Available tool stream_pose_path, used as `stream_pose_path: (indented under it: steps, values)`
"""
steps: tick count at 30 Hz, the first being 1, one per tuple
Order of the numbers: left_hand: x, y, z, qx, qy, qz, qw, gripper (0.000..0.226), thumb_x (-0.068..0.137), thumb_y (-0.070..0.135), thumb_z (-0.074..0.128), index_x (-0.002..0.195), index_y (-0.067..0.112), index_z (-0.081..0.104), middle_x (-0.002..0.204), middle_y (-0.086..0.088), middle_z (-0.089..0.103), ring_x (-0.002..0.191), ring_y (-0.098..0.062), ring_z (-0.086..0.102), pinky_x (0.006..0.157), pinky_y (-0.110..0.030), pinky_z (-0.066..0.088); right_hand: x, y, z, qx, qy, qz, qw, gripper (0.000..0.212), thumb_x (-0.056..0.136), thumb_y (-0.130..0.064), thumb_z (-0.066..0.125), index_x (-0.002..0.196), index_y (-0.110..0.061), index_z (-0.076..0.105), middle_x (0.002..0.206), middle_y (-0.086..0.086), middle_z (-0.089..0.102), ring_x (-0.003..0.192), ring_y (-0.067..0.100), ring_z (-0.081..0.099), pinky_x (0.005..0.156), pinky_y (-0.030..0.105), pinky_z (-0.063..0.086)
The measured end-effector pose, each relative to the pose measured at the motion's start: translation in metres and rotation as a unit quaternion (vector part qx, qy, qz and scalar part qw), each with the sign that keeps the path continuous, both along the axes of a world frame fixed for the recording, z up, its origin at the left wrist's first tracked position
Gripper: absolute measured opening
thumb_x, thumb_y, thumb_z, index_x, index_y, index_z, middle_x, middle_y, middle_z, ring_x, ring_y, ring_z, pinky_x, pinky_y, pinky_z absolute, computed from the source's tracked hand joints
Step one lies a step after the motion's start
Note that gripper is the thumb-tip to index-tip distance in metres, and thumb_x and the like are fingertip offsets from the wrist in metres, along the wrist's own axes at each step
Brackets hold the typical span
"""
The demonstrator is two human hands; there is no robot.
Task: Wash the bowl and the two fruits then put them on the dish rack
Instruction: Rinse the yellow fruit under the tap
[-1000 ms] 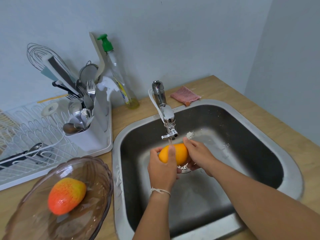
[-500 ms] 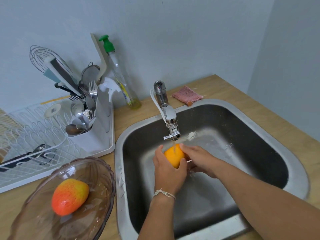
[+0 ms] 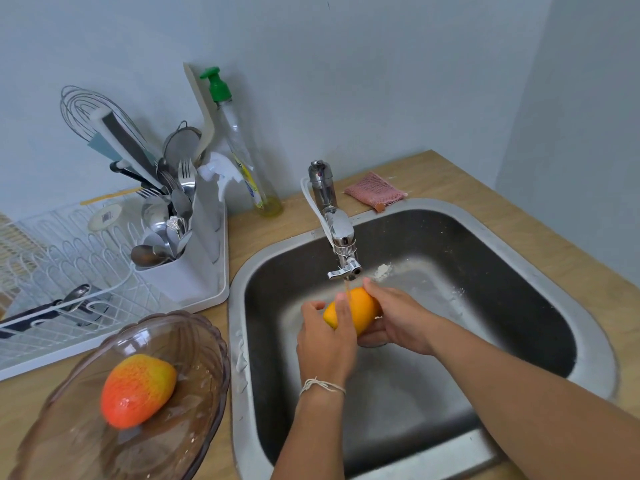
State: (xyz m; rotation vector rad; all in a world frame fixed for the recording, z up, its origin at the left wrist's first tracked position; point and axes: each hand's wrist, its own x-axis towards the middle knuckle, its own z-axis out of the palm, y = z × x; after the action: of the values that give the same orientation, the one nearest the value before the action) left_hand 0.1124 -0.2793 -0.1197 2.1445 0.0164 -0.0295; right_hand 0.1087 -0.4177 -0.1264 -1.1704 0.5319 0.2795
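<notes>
Turned lengthwise since earlier, the orange fruit (image 3: 356, 308) sits gripped by both hands' fingers (image 3: 341, 306) under the tap (image 3: 341, 244) at 12 o'clock; wet, it could slip into the sink (image 3: 519, 306).

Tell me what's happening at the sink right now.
A person is washing an orange fruit over the sink, holding it in both hands just under the faucet, where a thin stream of water runs. The left hand wraps it from the near side and the right hand cups it from the far side. A second, red-orange fruit waits in the brown glass bowl on the counter. Neither fruit nor the bowl has reached the dish rack yet.
</notes>
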Motion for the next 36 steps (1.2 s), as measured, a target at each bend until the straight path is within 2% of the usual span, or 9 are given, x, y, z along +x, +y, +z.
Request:
stream_pose_path:
  steps: [5,10,13,17,22,27,30,33,36]
  values:
    - [-0.005,0.0,0.009,-0.046,-0.064,-0.074,0.994,0.054,0.063,0.048,0.066,0.109,0.037,0.039,0.1,0.01,0.054,0.088,-0.013,0.058,0.071,-0.028,0.049,-0.004,-0.004,-0.001,-0.099,0.081,0.036,0.991,0.077,0.093,-0.075,0.026,0.126,-0.011,0.052,0.085,0.024,0.073,0.066,0.036,0.074,0.056,0.039,0.059]
    - [0.001,-0.003,0.014,-0.146,-0.018,0.035,0.989,0.034,0.082,0.044,0.069,0.106,0.036,0.046,0.099,0.002,0.056,0.078,-0.021,0.066,0.054,-0.039,0.061,-0.008,-0.003,0.007,-0.116,0.091,0.113,0.983,0.093,0.076,-0.093,0.021,0.067,-0.007,0.057,0.053,0.008,0.057,0.058,0.028,0.069,0.06,0.031,0.055]
    - [0.006,0.0,0.011,-0.171,0.005,0.084,0.982,0.027,0.096,0.049,0.055,0.115,0.032,0.049,0.095,-0.003,0.06,0.064,-0.025,0.072,0.046,-0.033,0.059,-0.011,0.001,0.006,-0.119,0.054,0.168,0.977,0.089,0.068,-0.095,0.033,0.078,-0.009,0.055,0.062,0.01,0.065,0.066,0.029,0.072,0.063,0.033,0.057]
    - [0.007,0.001,0.004,-0.098,-0.027,0.064,0.993,0.039,0.086,0.071,0.045,0.113,0.042,0.044,0.108,-0.002,0.062,0.087,-0.022,0.068,0.073,-0.045,0.061,-0.01,0.004,0.01,-0.12,-0.032,0.122,0.985,0.062,0.084,-0.071,0.058,0.118,-0.019,0.059,0.104,0.017,0.07,0.078,0.032,0.075,0.063,0.04,0.06]
    - [-0.007,-0.006,0.0,0.003,-0.114,-0.053,0.992,0.067,0.074,0.044,0.074,0.131,0.034,0.039,0.124,0.007,0.048,0.101,-0.012,0.055,0.081,-0.027,0.054,-0.001,0.002,0.007,-0.107,-0.097,-0.049,0.988,0.019,0.09,-0.044,0.069,0.107,-0.04,0.063,0.127,0.008,0.054,0.108,0.034,0.064,0.078,0.051,0.062]
    - [-0.006,-0.007,0.003,-0.021,-0.12,-0.046,0.992,0.07,0.085,0.041,0.072,0.143,0.029,0.034,0.138,0.004,0.043,0.113,-0.016,0.052,0.092,-0.033,0.054,-0.003,0.001,0.01,-0.159,-0.026,-0.009,0.987,0.047,0.096,-0.059,0.051,0.112,-0.017,0.064,0.103,0.02,0.069,0.074,0.033,0.073,0.059,0.039,0.06]
    - [-0.006,-0.005,0.009,-0.057,-0.098,-0.023,0.993,0.082,0.085,0.051,0.069,0.15,0.032,0.023,0.146,0.003,0.04,0.122,-0.017,0.051,0.097,-0.038,0.052,-0.004,0.0,0.003,-0.177,0.031,0.025,0.983,0.059,0.096,-0.065,0.041,0.114,-0.01,0.056,0.082,0.019,0.064,0.045,0.02,0.057,0.049,0.034,0.055]
    - [-0.006,-0.005,0.009,-0.061,-0.098,-0.029,0.993,0.08,0.087,0.054,0.065,0.15,0.031,0.023,0.148,0.002,0.039,0.124,-0.019,0.051,0.098,-0.037,0.052,-0.002,-0.001,0.001,-0.142,0.031,0.01,0.989,0.06,0.093,-0.068,0.045,0.117,-0.014,0.057,0.08,0.014,0.055,0.047,0.017,0.049,0.047,0.031,0.05]
    - [-0.007,-0.007,0.004,-0.039,-0.11,-0.045,0.992,0.066,0.091,0.044,0.065,0.146,0.026,0.033,0.143,0.0,0.043,0.12,-0.019,0.052,0.096,-0.035,0.051,0.002,-0.001,0.004,-0.041,0.0,-0.009,0.999,0.054,0.09,-0.061,0.058,0.123,-0.019,0.059,0.105,0.017,0.061,0.078,0.033,0.066,0.061,0.041,0.059]
